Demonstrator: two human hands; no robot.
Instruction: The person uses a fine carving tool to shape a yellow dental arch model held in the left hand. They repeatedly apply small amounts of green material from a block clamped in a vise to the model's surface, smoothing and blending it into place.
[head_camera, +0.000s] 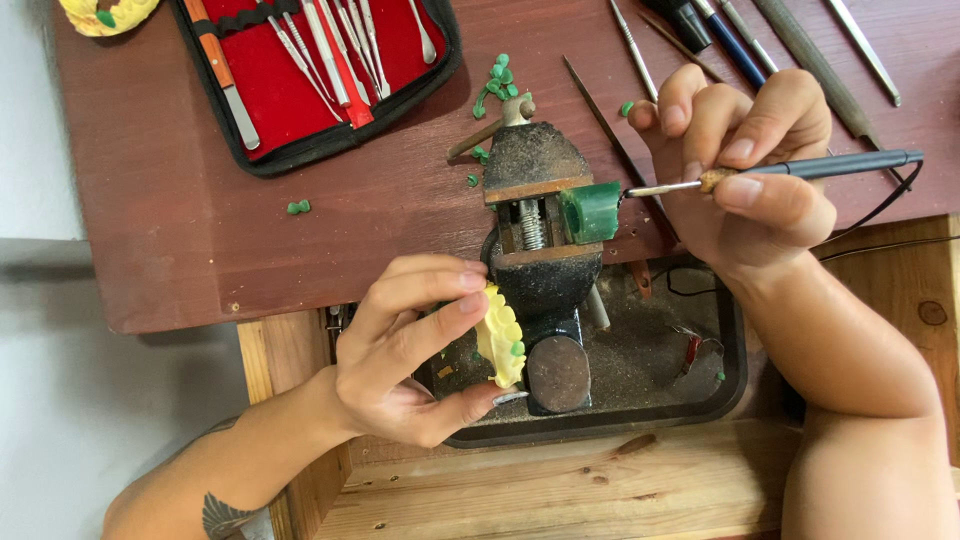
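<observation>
While the left hand (400, 350) pinches a yellow dental model (499, 338) between thumb and fingertips, just beside the small bench vise (540, 290), the right hand (745, 170) is closed in a pen grip around a slim dark corded tool (820, 167). Its metal tip touches a green wax block (592, 211) that is clamped in the vise and sticks out on the right. A small green bit sits on the model's lower edge. The vise stands at the front edge of the reddish-brown desk (200, 240), above a dusty black tray (650, 360). Behind it lie green wax crumbs (497, 82), an open red-lined instrument case (320, 70) and loose files and picks (810, 60).
</observation>
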